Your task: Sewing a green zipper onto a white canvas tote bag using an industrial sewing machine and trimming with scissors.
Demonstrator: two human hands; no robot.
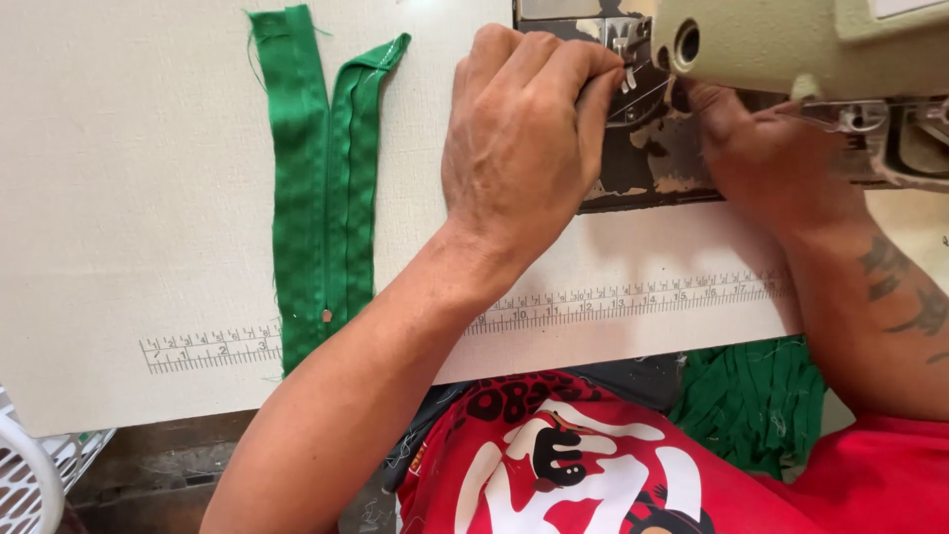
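My left hand (519, 129) is curled, its fingertips pinched right at the presser foot (625, 54) of a cream sewing machine (791, 44); what it pinches is too small to see. My right hand (766, 158) reaches under the machine's head from the right, fingers hidden behind it. A green zipper (321, 188) lies flat on the pale table (129, 198) to the left of my left hand, its top ends parted, its slider low down.
A printed ruler strip (613, 302) runs along the table's near edge. Green fabric (751, 400) is bunched in my lap under the right arm. A white plastic basket (30, 475) stands at the lower left, beside the table.
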